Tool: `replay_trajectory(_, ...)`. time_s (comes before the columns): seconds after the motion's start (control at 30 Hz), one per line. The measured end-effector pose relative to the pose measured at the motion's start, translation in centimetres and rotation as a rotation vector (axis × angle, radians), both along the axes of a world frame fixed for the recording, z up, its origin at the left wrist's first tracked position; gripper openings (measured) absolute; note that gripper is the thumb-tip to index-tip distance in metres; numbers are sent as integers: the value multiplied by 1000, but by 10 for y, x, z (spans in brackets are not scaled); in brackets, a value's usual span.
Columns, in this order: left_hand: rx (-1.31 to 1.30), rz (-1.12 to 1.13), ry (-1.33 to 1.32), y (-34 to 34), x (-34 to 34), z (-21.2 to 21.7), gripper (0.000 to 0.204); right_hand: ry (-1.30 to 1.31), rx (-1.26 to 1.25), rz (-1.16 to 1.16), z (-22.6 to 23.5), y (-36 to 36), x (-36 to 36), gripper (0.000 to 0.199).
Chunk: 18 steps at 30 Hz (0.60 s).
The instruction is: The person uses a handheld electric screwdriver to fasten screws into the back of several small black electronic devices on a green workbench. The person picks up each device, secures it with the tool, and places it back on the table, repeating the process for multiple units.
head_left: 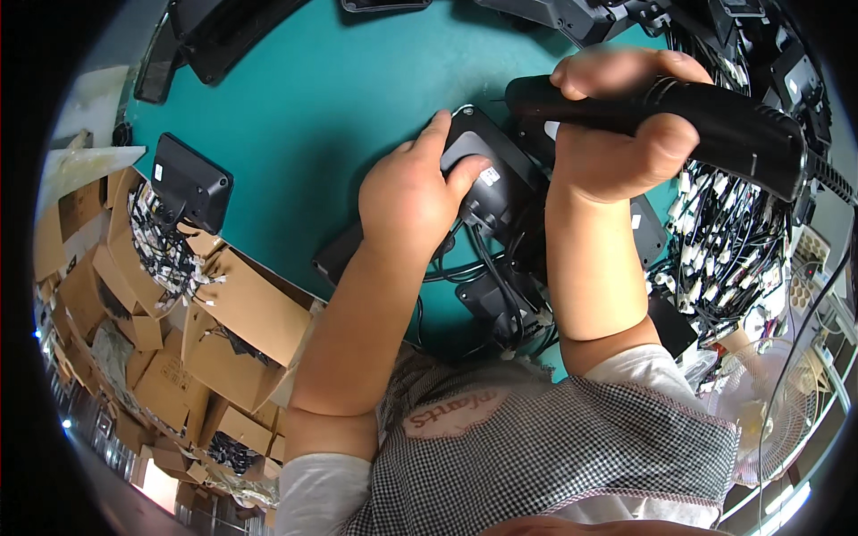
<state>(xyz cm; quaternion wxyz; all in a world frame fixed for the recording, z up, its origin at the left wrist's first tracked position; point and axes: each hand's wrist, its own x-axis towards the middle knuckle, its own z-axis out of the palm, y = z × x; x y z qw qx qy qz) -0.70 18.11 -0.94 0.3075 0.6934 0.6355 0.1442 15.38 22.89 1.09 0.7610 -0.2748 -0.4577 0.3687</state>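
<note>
My left hand (pixel 413 189) grips a black plastic housing (pixel 509 183) with a small white label, lying on the green table. Its index finger runs along the far left edge and its thumb presses on the back. Black cables come out of the housing's near side. Held sideways in my right hand (pixel 617 147) is a long black electric screwdriver (pixel 742 134), my fingers wrapped around it. Its narrow end points left, above the housing's far corner, and its cord (pixel 831 179) leaves at the right. My right hand and the tool cover part of what lies beneath.
Another black housing (pixel 192 183) sits at the table's left edge. More black units (pixel 554 13) line the far side of the green table (pixel 295 98). Bundled cables with white connectors (pixel 715 241) pile up at right, near a fan (pixel 764 402). Cardboard boxes (pixel 250 304) stand at left.
</note>
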Motion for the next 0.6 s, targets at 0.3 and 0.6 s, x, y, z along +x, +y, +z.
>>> replay_trajectory(0.3, -65, -4, 6, 1, 2, 5, 61, 82, -14, 107, -7, -1, -11, 54)
replay_trajectory(0.6, 129, -28, 20, -1, 1, -4, 60, 31, -68, 56, -4, -4, -18, 54)
